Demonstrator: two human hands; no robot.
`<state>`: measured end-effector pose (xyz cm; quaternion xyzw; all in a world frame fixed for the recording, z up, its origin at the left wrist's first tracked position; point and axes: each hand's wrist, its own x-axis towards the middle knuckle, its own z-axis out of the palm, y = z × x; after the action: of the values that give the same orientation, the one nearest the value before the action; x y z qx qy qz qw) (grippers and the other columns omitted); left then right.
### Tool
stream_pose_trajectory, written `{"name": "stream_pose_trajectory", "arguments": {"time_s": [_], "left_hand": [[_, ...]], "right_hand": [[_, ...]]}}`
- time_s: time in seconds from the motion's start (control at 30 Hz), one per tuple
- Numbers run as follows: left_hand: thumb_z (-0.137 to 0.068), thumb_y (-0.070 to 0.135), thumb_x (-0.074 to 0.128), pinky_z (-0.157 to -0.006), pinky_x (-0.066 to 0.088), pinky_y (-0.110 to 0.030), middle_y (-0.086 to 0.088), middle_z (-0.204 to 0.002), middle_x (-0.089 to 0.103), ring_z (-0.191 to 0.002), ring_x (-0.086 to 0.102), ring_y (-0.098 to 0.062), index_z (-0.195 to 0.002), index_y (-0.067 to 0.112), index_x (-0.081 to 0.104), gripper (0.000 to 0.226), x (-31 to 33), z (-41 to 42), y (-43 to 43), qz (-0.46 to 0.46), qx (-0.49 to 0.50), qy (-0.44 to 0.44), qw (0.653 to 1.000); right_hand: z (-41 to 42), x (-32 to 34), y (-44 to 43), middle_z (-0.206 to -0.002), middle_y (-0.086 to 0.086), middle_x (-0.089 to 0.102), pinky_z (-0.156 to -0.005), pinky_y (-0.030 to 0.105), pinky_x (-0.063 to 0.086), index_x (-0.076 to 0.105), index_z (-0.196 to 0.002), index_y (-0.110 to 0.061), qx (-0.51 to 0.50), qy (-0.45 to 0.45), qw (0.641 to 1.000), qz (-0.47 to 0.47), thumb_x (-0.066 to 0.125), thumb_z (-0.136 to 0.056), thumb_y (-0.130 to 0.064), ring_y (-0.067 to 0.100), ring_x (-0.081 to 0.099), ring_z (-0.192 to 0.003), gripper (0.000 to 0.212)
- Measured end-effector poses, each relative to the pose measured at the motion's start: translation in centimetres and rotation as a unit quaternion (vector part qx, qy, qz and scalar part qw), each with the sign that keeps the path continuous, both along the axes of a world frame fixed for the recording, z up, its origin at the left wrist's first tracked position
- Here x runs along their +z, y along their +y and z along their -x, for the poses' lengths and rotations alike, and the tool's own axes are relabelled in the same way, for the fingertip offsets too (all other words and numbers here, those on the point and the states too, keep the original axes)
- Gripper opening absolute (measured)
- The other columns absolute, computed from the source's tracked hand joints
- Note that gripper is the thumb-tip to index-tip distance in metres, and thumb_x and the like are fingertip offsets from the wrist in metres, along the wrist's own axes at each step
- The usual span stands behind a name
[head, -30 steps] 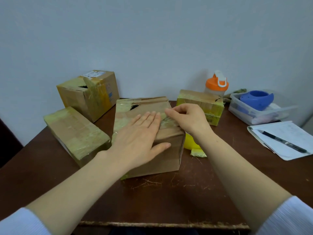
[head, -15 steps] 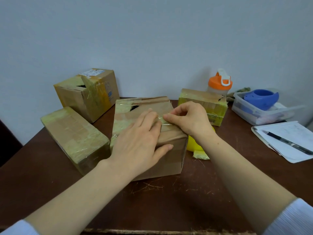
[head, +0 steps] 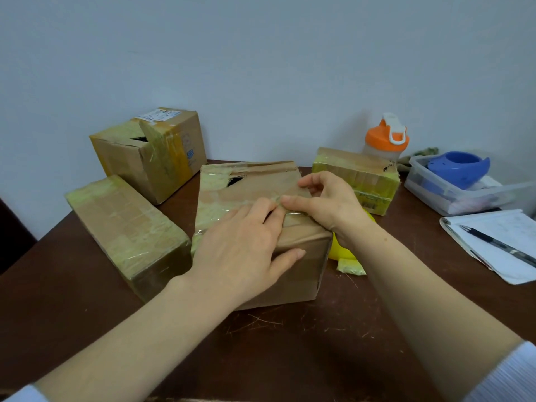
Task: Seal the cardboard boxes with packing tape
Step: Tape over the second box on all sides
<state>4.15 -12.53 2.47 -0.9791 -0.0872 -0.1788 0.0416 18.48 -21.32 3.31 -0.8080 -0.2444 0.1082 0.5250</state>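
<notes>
Your left hand [head: 243, 250] presses flat, fingers straight, on the box [head: 301, 274]. Just beside it, your right hand [head: 327, 204] pinches clear tape [head: 297, 213].

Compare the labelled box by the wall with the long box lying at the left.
The labelled box stands taller; the long box lies low. The labelled box shows a white sticker and a dark gap in its top; the long box shows neither. Both are brown cardboard with yellowish tape.

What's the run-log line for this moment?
step: sealing middle box | left hand: flat on top, pressing tape | right hand: pinching tape end | far flap gap: unsealed
</notes>
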Motion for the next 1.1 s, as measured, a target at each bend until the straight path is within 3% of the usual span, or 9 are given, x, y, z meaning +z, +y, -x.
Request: {"name": "stream_pose_trajectory", "arguments": {"time_s": [0.17, 0.27, 0.37, 0.53, 0.67, 0.77, 0.87, 0.97, 1.1], "left_hand": [[-0.081, 0.070, 0.021, -0.079, 0.044, -0.027, 0.006, -0.124, 0.045, -0.106, 0.052, -0.016, -0.133, 0.020, 0.047, 0.076, 0.1, 0.0, -0.1, 0.004, 0.005, 0.003, 1.000], [-0.082, 0.069, 0.022, -0.078, 0.044, -0.028, 0.005, -0.122, 0.046, -0.103, 0.053, -0.017, -0.131, 0.020, 0.048, 0.075, 0.2, 0.0, -0.1, 0.005, 0.004, 0.008, 1.000], [-0.082, 0.068, 0.024, -0.075, 0.043, -0.027, 0.004, -0.119, 0.048, -0.099, 0.054, -0.016, -0.129, 0.018, 0.051, 0.074, 0.3, 0.1, -0.1, 0.000, 0.009, 0.004, 1.000], [-0.082, 0.069, 0.020, -0.073, 0.040, -0.024, 0.004, -0.122, 0.045, -0.102, 0.052, -0.015, -0.132, 0.020, 0.047, 0.075, 0.3, 0.0, 0.0, -0.004, 0.010, 0.010, 1.000], [-0.082, 0.070, 0.018, -0.074, 0.040, -0.025, 0.004, -0.126, 0.043, -0.105, 0.051, -0.015, -0.140, 0.022, 0.039, 0.078, 0.3, 0.1, 0.0, -0.008, 0.012, 0.016, 1.000], [-0.083, 0.069, 0.020, -0.071, 0.037, -0.023, 0.004, -0.126, 0.046, -0.104, 0.053, -0.015, -0.141, 0.022, 0.040, 0.077, 0.4, 0.2, -0.1, -0.017, 0.018, 0.019, 1.000], [-0.084, 0.068, 0.025, -0.068, 0.037, -0.022, 0.003, -0.124, 0.052, -0.101, 0.057, -0.016, -0.135, 0.021, 0.049, 0.073, 0.5, 0.3, -0.1, -0.023, 0.022, 0.013, 0.999], [-0.084, 0.067, 0.025, -0.079, 0.046, -0.028, 0.001, -0.134, 0.049, -0.111, 0.054, -0.018, -0.136, 0.020, 0.049, 0.074, 0.5, 0.2, -0.2, -0.015, 0.015, 0.016, 1.000], [-0.085, 0.066, 0.022, -0.096, 0.043, -0.031, 0.000, -0.141, 0.049, -0.123, 0.049, -0.018, -0.137, 0.017, 0.048, 0.076, 0.6, 0.1, -0.2, -0.011, -0.004, 0.019, 1.000]], "right_hand": [[-0.2, 0.0, -0.1, -0.088, -0.003, 0.060, -0.079, 0.027, 0.046, 0.063, -0.094, -0.018, -0.005, -0.006, 0.999, -0.040, 0.069, -0.082, -0.012, 0.013, 0.056, -0.086, 0.015], [-0.2, -0.2, -0.2, -0.091, -0.005, 0.060, -0.077, 0.026, 0.047, 0.062, -0.099, -0.019, -0.008, -0.011, 0.999, -0.031, 0.060, -0.089, -0.015, 0.013, 0.055, -0.087, 0.010], [-0.2, -0.5, -0.2, -0.096, 0.000, 0.062, -0.074, 0.026, 0.048, 0.062, -0.102, -0.018, -0.014, 0.044, 0.997, -0.062, 0.067, -0.086, -0.023, 0.013, 0.056, -0.086, 0.017], [-0.3, -0.1, 0.0, -0.083, -0.007, 0.061, -0.074, 0.026, 0.043, 0.063, -0.087, -0.021, -0.010, -0.055, 0.998, -0.007, 0.061, -0.088, -0.017, 0.010, 0.054, -0.080, 0.005], [-0.6, 0.8, -2.0, -0.086, -0.001, 0.069, -0.071, 0.030, 0.048, 0.071, -0.091, -0.019, 0.061, 0.091, 0.993, -0.052, 0.071, -0.082, -0.025, 0.016, 0.058, -0.077, 0.010], [-0.5, 1.1, -2.8, -0.080, -0.005, 0.073, -0.069, 0.018, 0.055, 0.074, -0.085, -0.021, 0.074, 0.037, 0.995, -0.047, 0.079, -0.073, -0.015, 0.005, 0.065, -0.076, 0.014], [-0.3, 1.5, -2.3, -0.067, -0.013, 0.068, -0.055, 0.013, 0.047, 0.075, -0.079, -0.021, 0.033, -0.061, 0.997, 0.029, 0.082, -0.071, -0.019, -0.003, 0.060, -0.059, 0.010], [-0.2, 2.0, -1.9, -0.069, -0.008, 0.066, -0.062, 0.023, 0.051, 0.074, -0.079, -0.016, 0.025, -0.078, 0.994, 0.069, 0.079, -0.075, -0.016, 0.006, 0.061, -0.065, 0.007], [-0.2, 2.7, -1.9, -0.072, 0.003, 0.068, -0.069, 0.030, 0.056, 0.072, -0.079, -0.011, 0.040, -0.057, 0.994, 0.085, 0.070, -0.083, -0.009, 0.015, 0.063, -0.067, 0.004]]}}
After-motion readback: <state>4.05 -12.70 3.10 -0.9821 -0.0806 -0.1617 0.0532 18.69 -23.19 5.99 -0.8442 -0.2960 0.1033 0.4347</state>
